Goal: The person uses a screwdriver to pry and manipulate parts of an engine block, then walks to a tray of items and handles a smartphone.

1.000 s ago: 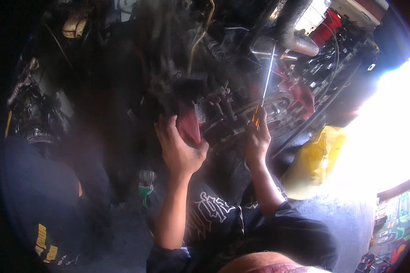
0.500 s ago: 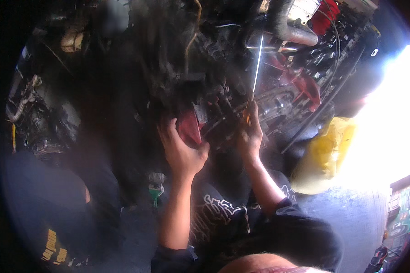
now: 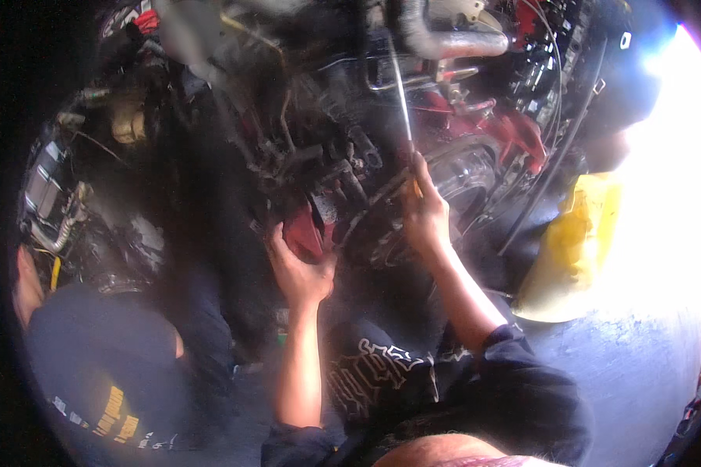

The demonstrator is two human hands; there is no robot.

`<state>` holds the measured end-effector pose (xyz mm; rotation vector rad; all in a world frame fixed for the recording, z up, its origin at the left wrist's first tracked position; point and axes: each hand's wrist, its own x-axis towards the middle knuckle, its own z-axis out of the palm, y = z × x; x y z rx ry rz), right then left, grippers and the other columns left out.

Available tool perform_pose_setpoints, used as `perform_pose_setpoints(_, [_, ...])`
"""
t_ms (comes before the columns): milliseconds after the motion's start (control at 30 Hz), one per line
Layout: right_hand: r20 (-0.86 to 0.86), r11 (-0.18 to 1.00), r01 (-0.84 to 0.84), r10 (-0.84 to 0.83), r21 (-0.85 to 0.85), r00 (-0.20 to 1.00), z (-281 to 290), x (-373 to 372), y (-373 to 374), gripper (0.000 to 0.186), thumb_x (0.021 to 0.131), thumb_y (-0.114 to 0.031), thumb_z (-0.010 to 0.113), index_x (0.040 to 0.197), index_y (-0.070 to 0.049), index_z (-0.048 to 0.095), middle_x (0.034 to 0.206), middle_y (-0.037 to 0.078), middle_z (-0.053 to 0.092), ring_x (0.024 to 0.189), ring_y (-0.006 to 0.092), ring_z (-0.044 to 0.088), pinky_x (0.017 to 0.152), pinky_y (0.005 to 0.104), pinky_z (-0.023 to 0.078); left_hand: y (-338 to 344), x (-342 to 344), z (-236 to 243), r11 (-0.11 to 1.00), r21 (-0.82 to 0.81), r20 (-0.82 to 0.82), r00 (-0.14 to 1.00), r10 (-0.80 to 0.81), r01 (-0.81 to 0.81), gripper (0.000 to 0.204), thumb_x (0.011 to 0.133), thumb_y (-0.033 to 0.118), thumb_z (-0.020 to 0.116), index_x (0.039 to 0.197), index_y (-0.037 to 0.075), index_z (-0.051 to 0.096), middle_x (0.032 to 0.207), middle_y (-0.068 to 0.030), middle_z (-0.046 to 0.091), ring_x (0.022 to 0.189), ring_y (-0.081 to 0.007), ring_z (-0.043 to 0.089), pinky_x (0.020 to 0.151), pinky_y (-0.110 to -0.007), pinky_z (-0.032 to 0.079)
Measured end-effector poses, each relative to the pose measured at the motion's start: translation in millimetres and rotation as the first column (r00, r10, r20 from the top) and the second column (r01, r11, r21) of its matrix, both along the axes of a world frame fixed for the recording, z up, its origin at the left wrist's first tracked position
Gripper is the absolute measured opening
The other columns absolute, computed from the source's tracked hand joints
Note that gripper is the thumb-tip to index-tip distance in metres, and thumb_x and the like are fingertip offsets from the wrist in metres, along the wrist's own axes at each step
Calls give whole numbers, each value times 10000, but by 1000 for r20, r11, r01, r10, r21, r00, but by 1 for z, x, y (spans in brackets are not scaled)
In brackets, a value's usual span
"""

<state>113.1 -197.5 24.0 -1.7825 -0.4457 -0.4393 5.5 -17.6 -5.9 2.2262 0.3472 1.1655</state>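
My left hand (image 3: 300, 268) is closed around the edge of a red metal part (image 3: 304, 232) low in the greasy machinery, thumb on its right side and fingers on its left. Whether that part is fixed or loose, I cannot tell. In my right hand (image 3: 426, 214) is a long screwdriver (image 3: 402, 97), gripped by its orange handle, which the fingers mostly cover. Its bright shaft points up and away, past a bent tube; the tip is lost among the parts. Just right of this hand is a round, wheel-like part (image 3: 463, 183).
A thick grey pipe (image 3: 467, 44) crosses the top, with red panels (image 3: 514, 136) below it. A yellow bag (image 3: 580, 233) stands on the grey floor (image 3: 600, 373) at right, beside strong glare. Close on my left crouches another person in a dark shirt (image 3: 109, 366).
The view has shifted and is sharper. The screwdriver shaft leans further left, and my right hand is slightly higher. My left hand stays on the red part. My forearm now mostly hides a green-handled brush.
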Motion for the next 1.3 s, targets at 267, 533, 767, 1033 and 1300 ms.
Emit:
perform_pose_setpoints(267, [-164,989,-145,149,34,975,-8,-11,-5,595,923,6,488,1477,-124,311,1352,231,504,1273,308,479,1005,327,406,7,6,-6,994,87,23,998,58,-60,727,660,206,799,1228,-49,423,1135,-255,520,1099,-409,518,954,-477,404])
perform_pose_setpoints(533, [-34,958,-249,256,144,966,46,9,-21,541,911,-119,548,1428,-130,387,962,304,615,931,450,622,757,448,505,27,5,-16,965,254,-46,995,85,-70,734,695,155,740,1295,-83,392,1185,-231,544,1068,-347,578,951,-421,445])
perform_pose_setpoints(767, [39,966,-181,177,185,983,10,0,-85,520,902,-54,536,1410,-122,444,1056,209,674,965,255,682,852,334,509,34,5,-23,997,70,-70,997,43,-38,772,677,210,734,1295,-88,381,1220,-291,510,1160,-391,523,1001,-450,402])
perform_pose_setpoints(1033, [-58,993,-92,88,-77,994,53,7,-156,389,913,-88,530,1302,-87,552,1034,274,619,957,364,658,813,370,514,35,6,-13,994,102,-42,998,36,-31,777,674,214,744,1291,-92,385,1222,-291,510,1172,-393,511,1021,-438,384])
perform_pose_setpoints(1300, [76,675,6,75,-738,994,198,30,-217,326,952,-132,480,1231,-10,596,1091,217,660,964,315,671,879,357,522,47,-7,-4,996,93,-113,994,3,8,818,643,185,752,1316,-70,363,1271,-278,468,1208,-392,471,1050,-455,360])
